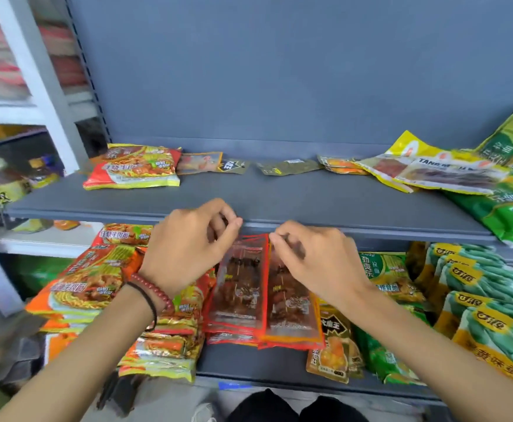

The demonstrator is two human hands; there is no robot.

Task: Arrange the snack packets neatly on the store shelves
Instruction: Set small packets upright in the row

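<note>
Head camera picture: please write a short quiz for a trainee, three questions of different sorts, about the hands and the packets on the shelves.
1. True or false: the left hand wears a bead bracelet at the wrist.
2. What do the fingers of the right hand pinch at the top edge? A) a cup B) the red packets C) a box
3. Fill in: on the upper shelf, the noodle packet lies at the ____ end.
Key: 1 true; 2 B; 3 left.
</note>
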